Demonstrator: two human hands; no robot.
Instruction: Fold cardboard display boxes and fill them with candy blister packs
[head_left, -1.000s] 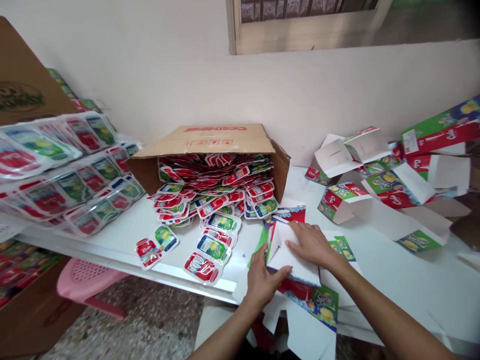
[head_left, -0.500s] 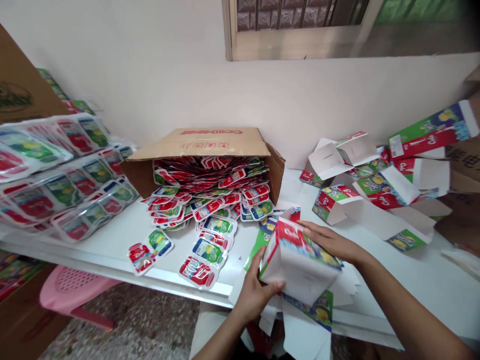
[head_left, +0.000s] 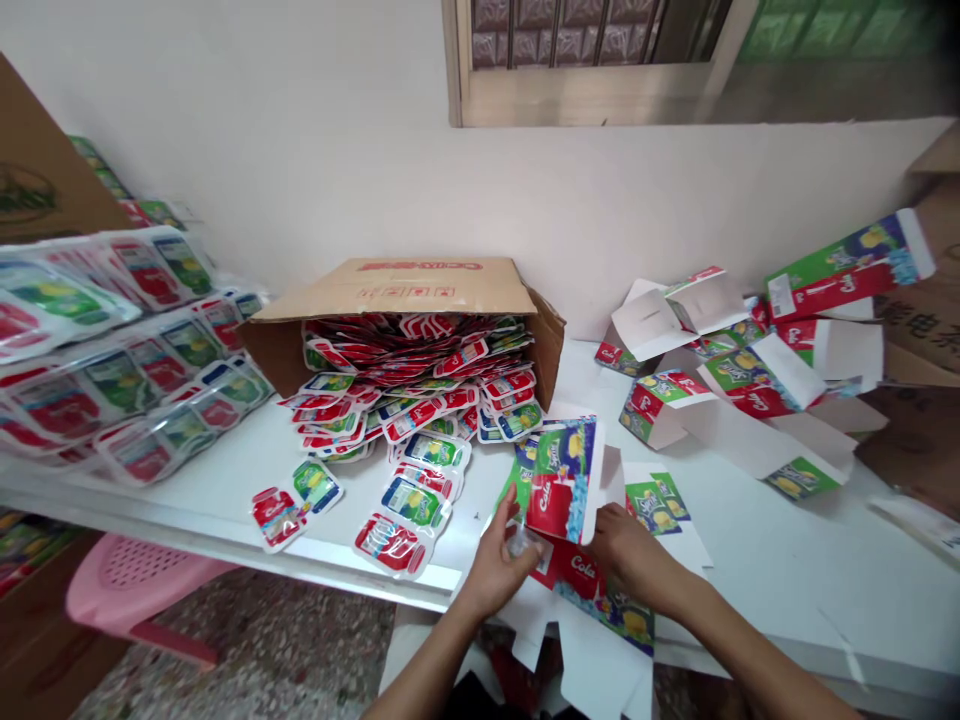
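A half-folded printed carton (head_left: 551, 505) with red cola and green-and-blue lemon pictures stands tilted between my hands near the table's front edge. My left hand (head_left: 499, 560) grips its left side, thumb apart from the fingers; a small pale patch by the thumb is too unclear to name. My right hand (head_left: 630, 560) is closed at the carton's right edge, beside a white flap, its fingertips partly hidden. Under and around it lie flat carton blanks (head_left: 606, 655), some overhanging the edge. Left of my hands are loose drink-shaped sachets (head_left: 394, 540).
An open cardboard box (head_left: 442, 285) spills many sachets onto the white table (head_left: 217, 490). Strips of packed sachets (head_left: 127, 375) pile up at the left. Several folded cartons (head_left: 761, 375) lie at the right, near brown boxes (head_left: 919, 320). A pink stool (head_left: 135, 590) stands below.
The carton has turned so its printed face points toward me and its white open side faces right. My right hand has come down from its top to its right edge, fingers now curled.
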